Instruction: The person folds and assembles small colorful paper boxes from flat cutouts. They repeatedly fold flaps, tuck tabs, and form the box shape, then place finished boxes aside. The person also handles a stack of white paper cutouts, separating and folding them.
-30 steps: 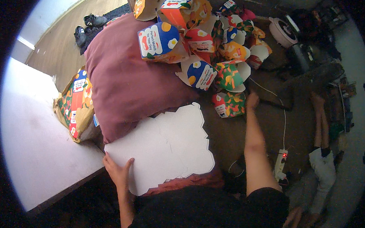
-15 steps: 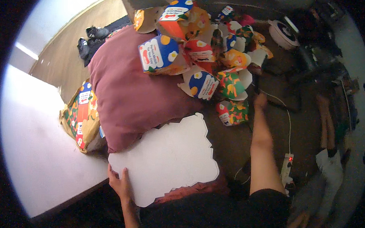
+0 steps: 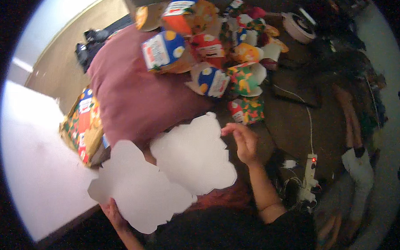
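Head view, wide fisheye, some blur. Item: left hand [image 3: 113, 213], low at left, gripping a die-cut white card sheet [image 3: 138, 184] by its lower left edge, thumb on the upper face, other fingers hidden beneath. The sheet is tilted, its plain side showing, its right part overlapping a second white sheet [image 3: 194, 153]. Item: right hand [image 3: 245, 143], just beside the second sheet's upper right edge, fingers partly curled; whether they touch or pinch that edge, cannot tell. Second sheet: plain side up, in front of the wearer, scalloped and notched along its right edge. Beyond it: one mauve cushion [image 3: 139, 92]. On and beside the cushion: a heap of folded cartons [image 3: 163, 48], patterned in blue, red, orange and green. Left: one torn brown paper package [image 3: 93, 141] with printed card showing, next to a white tabletop [image 3: 44, 177]. Right: one white power strip [image 3: 310, 175], red light lit, with a white cable [image 3: 309, 118].
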Motion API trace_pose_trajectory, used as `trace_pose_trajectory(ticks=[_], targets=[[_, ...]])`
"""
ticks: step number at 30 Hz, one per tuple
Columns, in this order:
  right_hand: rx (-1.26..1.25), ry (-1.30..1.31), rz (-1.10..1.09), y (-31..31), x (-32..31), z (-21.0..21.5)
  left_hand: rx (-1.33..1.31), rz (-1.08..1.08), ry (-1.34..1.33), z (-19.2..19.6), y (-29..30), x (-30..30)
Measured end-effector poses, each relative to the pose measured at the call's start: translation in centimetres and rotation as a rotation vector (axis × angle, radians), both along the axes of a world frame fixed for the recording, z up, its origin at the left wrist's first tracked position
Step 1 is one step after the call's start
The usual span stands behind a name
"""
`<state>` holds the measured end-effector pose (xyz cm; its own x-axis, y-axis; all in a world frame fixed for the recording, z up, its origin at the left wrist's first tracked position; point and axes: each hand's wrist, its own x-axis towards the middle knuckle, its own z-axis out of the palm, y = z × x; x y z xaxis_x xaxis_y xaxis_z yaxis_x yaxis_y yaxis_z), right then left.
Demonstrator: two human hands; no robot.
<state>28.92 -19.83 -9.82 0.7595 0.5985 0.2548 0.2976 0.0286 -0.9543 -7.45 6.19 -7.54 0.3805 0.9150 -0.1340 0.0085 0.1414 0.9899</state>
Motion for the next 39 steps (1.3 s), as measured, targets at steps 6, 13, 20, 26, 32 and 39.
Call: trace_pose_trajectory(ticks=[6, 13, 20, 26, 32, 39], targets=[[0.231, -0.015, 0.614, 6.2, -3.5, 4.0, 0.026, 0.016, 0.098, 3.3, -0.5, 3.0], [0.383, -0.195, 0.753, 7.1, -3.9, 7.6, -0.187, -0.035, -0.149, 5.7, -3.0, 5.8], [0.424, -0.081, 0.552, 5.7, -5.7, 6.9, 0.123, 0.144, -0.139, 4.9, -4.8, 7.2], [0.653, 0.389, 0.244, 6.8, -9.2, 7.1, 0.944, -0.278, 0.075, 3.3, -6.6, 6.6], [0.825, 0.582, 0.147, 7.3, -9.1, 6.5, 0.953, -0.109, 0.147, 5.8, -5.3, 7.8], [0.759, 0.544, 0.076, 7.3, -9.6, 6.0, 0.258, 0.089, -0.122, 5.8, -6.3, 8.4]])
